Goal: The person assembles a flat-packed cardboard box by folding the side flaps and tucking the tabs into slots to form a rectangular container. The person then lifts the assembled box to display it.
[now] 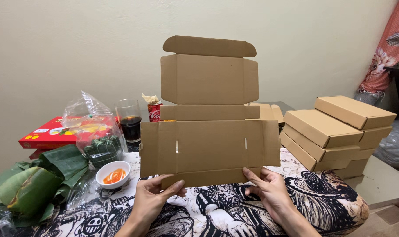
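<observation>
I hold a flat, unfolded brown cardboard box blank (209, 114) upright in front of me. It has creased panels, two small slots and a rounded flap at the top. My left hand (152, 197) grips its bottom edge at the left, thumb on the front. My right hand (269, 191) pinches the bottom edge at the right. The blank hangs above a black-and-white patterned cloth (208, 215) that covers the table.
Several folded cardboard boxes (335, 129) are stacked at the right. At the left are a small white bowl with orange slices (113, 174), green leaves (37, 180), a plastic bag (92, 127), a red flat box (43, 136), a glass of dark drink (129, 120) and a red can (154, 112).
</observation>
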